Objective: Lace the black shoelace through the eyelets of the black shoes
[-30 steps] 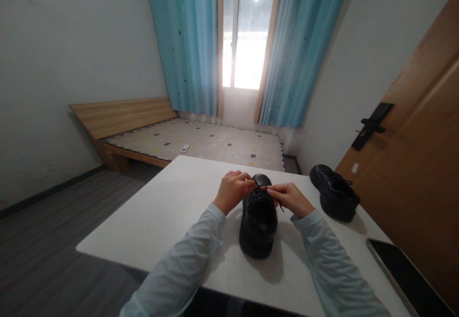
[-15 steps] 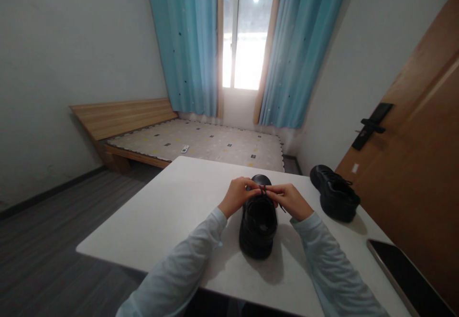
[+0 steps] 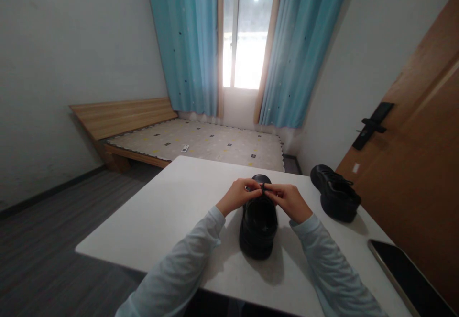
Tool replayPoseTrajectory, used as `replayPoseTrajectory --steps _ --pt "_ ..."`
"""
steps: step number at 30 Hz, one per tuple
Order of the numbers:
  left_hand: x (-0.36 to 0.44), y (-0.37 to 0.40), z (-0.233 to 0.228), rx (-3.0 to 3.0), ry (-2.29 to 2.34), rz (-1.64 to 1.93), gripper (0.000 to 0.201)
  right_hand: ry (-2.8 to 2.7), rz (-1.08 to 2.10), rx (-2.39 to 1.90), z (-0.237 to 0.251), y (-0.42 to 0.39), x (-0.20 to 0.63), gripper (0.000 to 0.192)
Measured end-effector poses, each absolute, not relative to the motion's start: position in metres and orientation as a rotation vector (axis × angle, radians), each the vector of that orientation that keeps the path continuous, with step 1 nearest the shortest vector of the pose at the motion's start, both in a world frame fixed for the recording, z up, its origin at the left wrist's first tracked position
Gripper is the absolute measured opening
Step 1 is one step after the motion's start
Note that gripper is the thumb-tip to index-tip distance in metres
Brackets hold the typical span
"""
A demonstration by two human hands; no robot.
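Shoe, black, one: upright on white table, toe pointing away; probably light, firm-soled, steadiest held by its sides. Lace, black: thin, likely limp, best taken between fingertips. Left hand, right hand: fingertips pinched on it, over shoe's front.
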State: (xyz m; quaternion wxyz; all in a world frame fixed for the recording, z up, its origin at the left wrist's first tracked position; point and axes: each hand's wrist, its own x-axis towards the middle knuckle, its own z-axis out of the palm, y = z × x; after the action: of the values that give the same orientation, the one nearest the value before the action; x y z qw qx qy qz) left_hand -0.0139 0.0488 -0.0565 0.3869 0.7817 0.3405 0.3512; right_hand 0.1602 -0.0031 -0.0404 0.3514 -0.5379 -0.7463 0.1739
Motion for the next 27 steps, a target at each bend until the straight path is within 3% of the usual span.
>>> replayPoseTrajectory --steps 15,27 --pt "-0.014 0.037 -0.048 2.256 0.827 1.003 0.007 -1.922 0.427 -1.421 -0.034 -0.006 0.16 0.018" --pt "-0.014 0.034 -0.046 2.261 0.876 0.986 0.007 -1.754 0.721 -1.301 -0.032 -0.007 0.158 0.012"
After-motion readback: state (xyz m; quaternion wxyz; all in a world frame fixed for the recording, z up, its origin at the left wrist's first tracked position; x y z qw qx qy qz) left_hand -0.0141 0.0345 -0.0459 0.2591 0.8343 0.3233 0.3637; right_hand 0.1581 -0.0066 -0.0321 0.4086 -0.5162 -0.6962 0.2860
